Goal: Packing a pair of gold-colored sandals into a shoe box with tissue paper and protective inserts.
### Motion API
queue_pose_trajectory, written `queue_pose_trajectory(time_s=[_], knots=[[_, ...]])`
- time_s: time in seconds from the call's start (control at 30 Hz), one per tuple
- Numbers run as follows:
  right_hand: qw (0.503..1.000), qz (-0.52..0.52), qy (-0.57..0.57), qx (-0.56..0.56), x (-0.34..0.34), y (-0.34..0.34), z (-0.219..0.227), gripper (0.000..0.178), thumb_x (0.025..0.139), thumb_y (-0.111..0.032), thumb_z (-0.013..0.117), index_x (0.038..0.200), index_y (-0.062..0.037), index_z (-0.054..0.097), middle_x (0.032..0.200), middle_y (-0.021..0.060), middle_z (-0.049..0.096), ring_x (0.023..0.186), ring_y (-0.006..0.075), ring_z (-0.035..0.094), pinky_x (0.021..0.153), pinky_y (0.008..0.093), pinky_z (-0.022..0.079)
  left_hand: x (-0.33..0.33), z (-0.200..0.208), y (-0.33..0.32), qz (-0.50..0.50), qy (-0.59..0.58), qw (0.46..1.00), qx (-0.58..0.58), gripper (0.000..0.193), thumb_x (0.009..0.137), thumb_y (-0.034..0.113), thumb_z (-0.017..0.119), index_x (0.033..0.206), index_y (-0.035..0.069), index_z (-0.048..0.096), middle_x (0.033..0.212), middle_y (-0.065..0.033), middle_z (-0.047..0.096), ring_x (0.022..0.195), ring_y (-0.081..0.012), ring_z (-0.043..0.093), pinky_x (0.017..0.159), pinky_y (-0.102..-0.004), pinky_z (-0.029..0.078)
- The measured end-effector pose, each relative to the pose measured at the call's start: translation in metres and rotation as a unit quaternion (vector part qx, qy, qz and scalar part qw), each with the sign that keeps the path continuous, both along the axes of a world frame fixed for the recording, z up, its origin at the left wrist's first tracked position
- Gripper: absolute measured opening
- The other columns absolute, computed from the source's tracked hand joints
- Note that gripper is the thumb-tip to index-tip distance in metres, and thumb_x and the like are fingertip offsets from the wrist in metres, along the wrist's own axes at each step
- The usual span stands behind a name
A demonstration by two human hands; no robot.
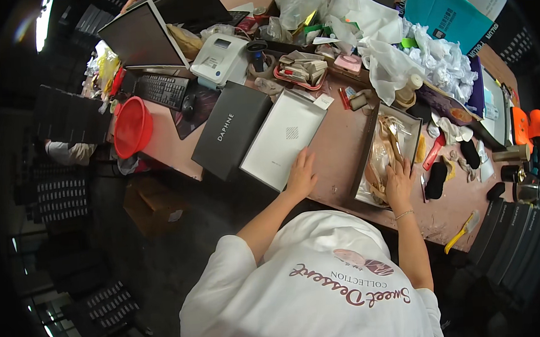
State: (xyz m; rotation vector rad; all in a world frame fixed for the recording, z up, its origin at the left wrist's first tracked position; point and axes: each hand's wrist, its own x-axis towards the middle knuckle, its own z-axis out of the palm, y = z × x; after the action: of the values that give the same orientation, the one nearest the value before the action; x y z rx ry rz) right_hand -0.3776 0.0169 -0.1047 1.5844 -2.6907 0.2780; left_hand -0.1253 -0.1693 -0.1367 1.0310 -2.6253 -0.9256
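The person leans over a cluttered pink table (342,146), working at two open boxes. The left hand (302,174) lies flat, fingers spread and released, on the near edge of a white tray-like box (283,137) that sits at about eleven o'clock from the person's chest. Just beyond it, at ten o'clock, a dark grey box lid (231,128) lies against its side.

The right hand (399,183) reaches into a dark-walled open box (369,140) at one o'clock, its fingers curled down onto a bundle of tan, plastic-wrapped footwear (384,156) inside; whether they actually pinch the wrapping I cannot tell, as the knuckles hide the tips.

It looks like a packing step: settling the wrapped goods in the dark box while steadying the white one. The next move would seem to call for a firmer grasp on the wrapping, which looks slippery and loose.

Further off, a red funnel (132,125) hangs at the table's nine o'clock edge, and crumpled white paper (441,65) piles up at two o'clock.
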Motion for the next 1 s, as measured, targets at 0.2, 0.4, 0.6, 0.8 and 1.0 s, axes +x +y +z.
queue_pose_trajectory(time_s=[0.2,0.4,0.6,0.8,1.0], knots=[[0.999,-0.037,-0.020,0.030,0.064,0.011,-0.002,0.021,0.075,-0.008,0.061,0.096,-0.0081,0.064,0.106,0.0124,0.059,0.124,0.0412,0.044,0.105,0.0597,0.027,0.018,-0.011,-0.019,-0.059,0.063,0.993,0.081,0.079,0.080,0.004,0.065,0.146,-0.001,0.022,0.145,-0.0275,0.029,0.133,-0.0435,0.033,0.110,-0.0444,0.031],[0.998,-0.045,-0.052,0.001,0.111,0.003,0.011,0.026,0.075,-0.007,0.065,0.100,-0.0108,0.064,0.110,0.0105,0.058,0.126,0.0399,0.041,0.106,0.0613,0.025,0.027,-0.019,-0.025,-0.067,0.053,0.992,0.094,0.080,0.080,0.001,0.063,0.148,0.000,0.020,0.142,-0.0279,0.034,0.130,-0.0429,0.038,0.108,-0.0435,0.035],[0.990,-0.032,-0.130,-0.037,0.103,0.015,0.025,0.037,0.081,-0.015,0.068,0.116,-0.0095,0.060,0.131,0.0182,0.048,0.133,0.0416,0.034,0.107,0.0612,0.023,0.023,-0.025,-0.027,0.016,0.033,0.998,0.053,0.059,0.081,0.001,0.059,0.137,0.001,0.041,0.121,-0.0229,0.056,0.113,-0.0394,0.053,0.097,-0.0440,0.044],[0.918,-0.022,-0.340,-0.203,0.068,0.042,0.061,0.039,0.081,-0.006,0.067,0.119,-0.0067,0.058,0.134,0.0228,0.045,0.126,0.0416,0.042,0.106,0.0518,0.030,0.057,0.054,-0.023,0.148,0.187,0.959,0.152,0.033,0.091,0.005,0.059,0.122,-0.007,0.055,0.113,-0.0180,0.064,0.104,-0.0237,0.062,0.091,-0.0331,0.048],[0.945,0.061,-0.306,-0.093,0.065,0.057,0.061,0.036,0.086,-0.017,0.064,0.119,-0.0067,0.058,0.126,0.0161,0.056,0.126,0.0331,0.047,0.110,0.0541,0.026,0.005,0.177,0.029,0.080,0.362,0.827,0.423,0.033,0.095,0.005,0.056,0.125,-0.006,0.052,0.115,-0.0089,0.062,0.103,-0.0124,0.059,0.091,-0.0256,0.046]])
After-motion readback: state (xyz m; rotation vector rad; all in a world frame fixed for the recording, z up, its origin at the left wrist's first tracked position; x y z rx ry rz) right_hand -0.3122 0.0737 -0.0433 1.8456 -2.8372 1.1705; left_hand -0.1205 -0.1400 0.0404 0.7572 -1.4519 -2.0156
